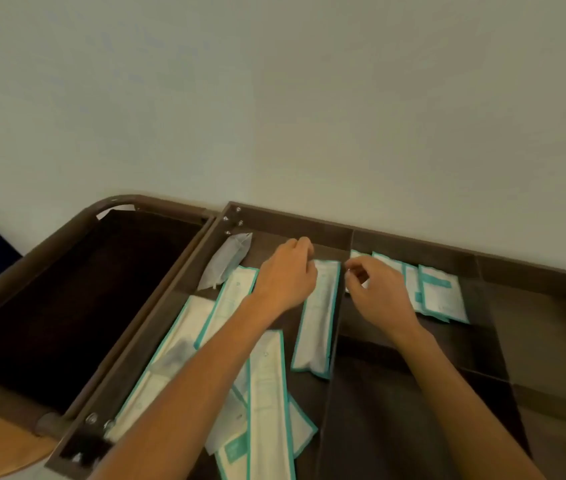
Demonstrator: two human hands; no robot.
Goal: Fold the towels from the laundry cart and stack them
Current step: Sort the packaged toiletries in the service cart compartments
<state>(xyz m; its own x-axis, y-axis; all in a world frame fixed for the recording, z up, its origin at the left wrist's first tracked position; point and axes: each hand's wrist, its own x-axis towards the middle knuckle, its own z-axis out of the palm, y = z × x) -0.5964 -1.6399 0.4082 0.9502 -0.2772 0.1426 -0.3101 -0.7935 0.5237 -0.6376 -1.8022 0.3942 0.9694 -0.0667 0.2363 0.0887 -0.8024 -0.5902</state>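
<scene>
No towels showing; cart (292,220) tray is holding only packets. Left hand (285,271) is curling over the far end of a long packet (318,317), axis running back toward the person. Right hand (375,289) is hovering curled just beside it, near sachets (444,296). Can't tell if either is gripping.

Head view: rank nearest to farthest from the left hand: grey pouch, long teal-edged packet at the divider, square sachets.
1. Long teal-edged packet, just right of the left hand, against the divider.
2. Grey pouch, left, in the far corner.
3. Square sachets, next compartment right, beyond the right hand.
</scene>
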